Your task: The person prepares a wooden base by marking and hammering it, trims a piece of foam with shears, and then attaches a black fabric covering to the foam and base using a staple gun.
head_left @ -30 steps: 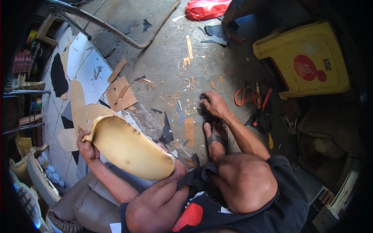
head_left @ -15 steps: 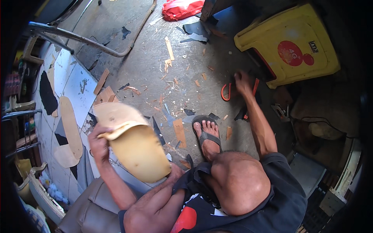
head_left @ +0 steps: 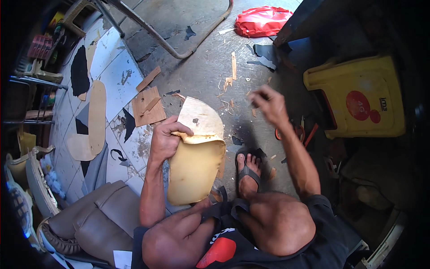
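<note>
Gripping the left edge of a yellow foam pad (head_left: 195,172) and the pale board (head_left: 201,119) joined to it, the left hand (head_left: 163,139) has its thumb over the seam and its fingers wrapped behind. Pad and board are off the ground, in front of the shins, their long axis running almost straight away from the body, with the board at the far end. The left hand is the nearer one, touching; the right hand (head_left: 271,105) hangs to the right of the board's rounded end, well apart from it, over the concrete floor (head_left: 206,62). Its fingers are curled, and whether they hold something small cannot be told. Beyond its wrist lie orange-handled tools (head_left: 299,132), toward the floor's right side, near a yellow stool (head_left: 358,96). An oval tan piece (head_left: 97,119) lies left of the edge where the white tiles (head_left: 118,80) meet the concrete. Half a second ago the pad sat further left, slanting; now it stands straighter and nearer the sandalled foot (head_left: 247,175), and the right hand has come away from the tools.
</note>
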Tool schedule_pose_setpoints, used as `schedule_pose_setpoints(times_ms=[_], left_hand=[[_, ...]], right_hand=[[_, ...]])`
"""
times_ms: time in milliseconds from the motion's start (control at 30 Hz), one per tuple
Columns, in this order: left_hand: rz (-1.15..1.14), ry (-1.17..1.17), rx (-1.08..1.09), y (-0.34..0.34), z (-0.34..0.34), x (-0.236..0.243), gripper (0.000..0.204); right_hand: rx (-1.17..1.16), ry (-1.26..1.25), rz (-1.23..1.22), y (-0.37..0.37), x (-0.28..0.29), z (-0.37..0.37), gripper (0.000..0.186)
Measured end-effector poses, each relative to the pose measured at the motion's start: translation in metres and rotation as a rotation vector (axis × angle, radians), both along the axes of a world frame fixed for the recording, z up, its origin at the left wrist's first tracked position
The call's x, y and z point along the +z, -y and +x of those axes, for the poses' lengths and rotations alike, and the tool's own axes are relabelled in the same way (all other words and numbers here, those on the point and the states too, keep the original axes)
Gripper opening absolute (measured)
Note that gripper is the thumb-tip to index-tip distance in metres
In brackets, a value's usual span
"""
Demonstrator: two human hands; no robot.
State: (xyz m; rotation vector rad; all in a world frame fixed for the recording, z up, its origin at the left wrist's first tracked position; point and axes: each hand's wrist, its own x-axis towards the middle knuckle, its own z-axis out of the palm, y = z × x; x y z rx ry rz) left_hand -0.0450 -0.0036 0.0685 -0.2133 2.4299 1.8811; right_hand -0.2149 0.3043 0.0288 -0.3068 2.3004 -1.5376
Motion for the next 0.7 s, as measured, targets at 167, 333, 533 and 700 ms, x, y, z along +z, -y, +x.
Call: schedule_pose_setpoints(times_ms=[167, 333, 533, 700], left_hand=[[-0.027, -0.035, -0.043, -0.018, -0.014, 0.0, 0.038], [-0.065, -0.07, -0.049, -0.027, -0.012, 0.009, 0.038], [-0.06, -0.017, -0.044, -0.019, -0.003, 0.005, 0.04], [-0.144, -0.039, -0.033, -0.022, 0.001, 0.022, 0.039]], right_hand=[[0.241, -0.521, -0.122, 0.066, 0.043, 0.056, 0.013], [0.242, -0.615, 0.017, 0.079, 0.047, 0.072, 0.018], [0.284, -0.614, 0.062, 0.087, 0.049, 0.074, 0.017], [0.142, -0.292, 0.013, 0.093, 0.039, 0.079, 0.031]])
